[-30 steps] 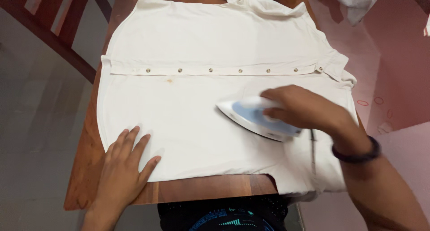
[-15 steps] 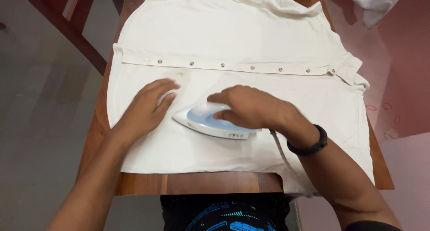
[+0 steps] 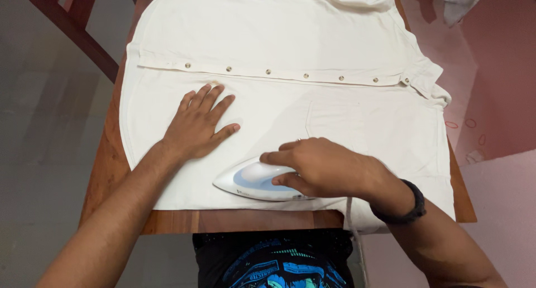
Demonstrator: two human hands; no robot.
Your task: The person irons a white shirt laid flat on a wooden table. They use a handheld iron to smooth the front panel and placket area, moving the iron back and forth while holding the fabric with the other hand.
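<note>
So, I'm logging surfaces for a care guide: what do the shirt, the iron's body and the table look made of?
Shirt: cream woven cloth, matte, probably cotton; soft creases and stitched seams show. Iron: glossy white and pale blue shell, apparently plastic. Table: reddish-brown wood, visible grain, smooth finish.

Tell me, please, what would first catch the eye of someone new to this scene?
A cream shirt lies spread across the wooden table, its row of snap buttons running across the middle. Near the front edge, the right hand grips a white and blue iron on the cloth, while the left hand lies flat beside it.
</note>
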